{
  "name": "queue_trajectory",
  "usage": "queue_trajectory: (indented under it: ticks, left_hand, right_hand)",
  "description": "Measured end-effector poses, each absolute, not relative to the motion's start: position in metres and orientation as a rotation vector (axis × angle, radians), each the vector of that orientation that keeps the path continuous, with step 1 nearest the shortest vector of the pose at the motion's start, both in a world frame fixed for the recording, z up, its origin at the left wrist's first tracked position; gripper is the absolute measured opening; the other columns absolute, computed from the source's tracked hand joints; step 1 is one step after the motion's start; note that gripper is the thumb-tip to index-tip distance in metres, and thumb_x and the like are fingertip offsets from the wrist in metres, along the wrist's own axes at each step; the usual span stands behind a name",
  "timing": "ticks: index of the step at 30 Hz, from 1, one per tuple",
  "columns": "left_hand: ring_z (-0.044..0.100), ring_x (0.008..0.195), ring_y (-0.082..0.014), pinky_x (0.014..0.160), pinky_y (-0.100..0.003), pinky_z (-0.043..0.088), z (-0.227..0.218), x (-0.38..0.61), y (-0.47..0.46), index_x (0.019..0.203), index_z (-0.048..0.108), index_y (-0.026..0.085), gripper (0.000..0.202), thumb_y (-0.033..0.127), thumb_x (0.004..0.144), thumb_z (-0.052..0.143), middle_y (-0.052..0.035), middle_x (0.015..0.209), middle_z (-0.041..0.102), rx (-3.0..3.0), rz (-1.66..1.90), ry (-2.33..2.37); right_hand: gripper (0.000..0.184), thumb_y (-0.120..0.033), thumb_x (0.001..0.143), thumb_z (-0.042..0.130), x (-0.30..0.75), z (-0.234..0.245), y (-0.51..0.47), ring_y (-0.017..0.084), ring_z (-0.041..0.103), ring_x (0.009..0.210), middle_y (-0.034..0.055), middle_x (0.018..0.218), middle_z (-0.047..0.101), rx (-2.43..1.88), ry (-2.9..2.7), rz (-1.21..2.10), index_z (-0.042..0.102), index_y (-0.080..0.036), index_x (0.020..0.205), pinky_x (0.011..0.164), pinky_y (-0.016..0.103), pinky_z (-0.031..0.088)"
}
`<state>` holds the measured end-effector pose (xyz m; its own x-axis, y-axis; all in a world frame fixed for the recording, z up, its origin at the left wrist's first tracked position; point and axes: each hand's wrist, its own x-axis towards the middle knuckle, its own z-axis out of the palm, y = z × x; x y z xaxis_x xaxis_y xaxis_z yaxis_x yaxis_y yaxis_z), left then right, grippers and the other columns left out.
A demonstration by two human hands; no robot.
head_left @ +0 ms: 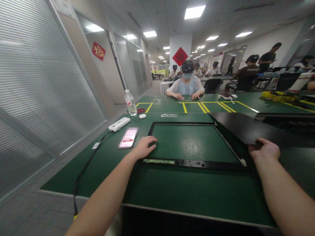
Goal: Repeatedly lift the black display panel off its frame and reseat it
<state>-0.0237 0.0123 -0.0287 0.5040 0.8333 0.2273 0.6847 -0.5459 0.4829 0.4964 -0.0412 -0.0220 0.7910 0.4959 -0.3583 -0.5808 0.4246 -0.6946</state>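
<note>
A black rectangular frame (197, 163), like a monitor bezel, lies flat on the green table in front of me, with a green circuit strip along its near side. My left hand (144, 147) rests on the frame's left side, fingers stretched out and holding nothing. Off the frame's right side, my right hand (264, 149) grips the near edge of a thin black panel (240, 126), thumb on top. That panel is tilted, and its right part overlaps other dark pieces, so its far extent is hard to make out.
A phone (128, 137), a white power bank (119, 124) with a black cable, a water bottle (130, 103), red-handled scissors (140, 110) and a white earbud case (142, 116) lie left. Small white strips (169, 115) sit beyond the frame. Across the table sits a person (186, 86).
</note>
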Motion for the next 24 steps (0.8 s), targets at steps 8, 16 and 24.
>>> queue_trajectory:
  ticks: [8,16,24]
  left_hand:
    - [0.065,0.119,-0.0304,0.11,-0.048,0.047,-0.015,-0.016,0.002,0.114,0.074,0.021,0.033,0.034,0.086,0.062,-0.0112,0.126,0.071,2.205,0.912,1.355]
    - [0.069,0.116,-0.0241,0.107,-0.039,0.05,-0.005,-0.01,0.005,0.115,0.067,0.016,0.034,0.033,0.086,0.069,-0.0159,0.124,0.073,1.163,1.257,1.118]
    - [0.076,0.098,-0.0253,0.084,-0.03,0.062,0.02,-0.02,-0.002,0.114,0.065,0.007,0.04,0.04,0.096,0.052,-0.0236,0.107,0.075,0.697,1.136,0.757]
  right_hand:
    - [0.022,0.003,0.06,0.05,0.454,0.011,-0.054,0.011,0.061,0.063,0.0008,0.073,0.06,-0.846,0.062,0.635,0.054,-0.015,0.071,0.057,0.023,0.059]
    - [0.031,-0.003,0.061,0.051,0.422,0.027,-0.065,0.014,0.065,0.07,0.0031,0.083,0.068,-0.774,-0.128,0.839,0.061,-0.016,0.087,0.061,0.025,0.058]
    - [0.031,-0.014,0.064,0.054,0.415,0.017,-0.064,0.022,0.07,0.079,0.0058,0.084,0.072,-0.845,-0.291,1.062,0.066,-0.02,0.092,0.074,0.038,0.062]
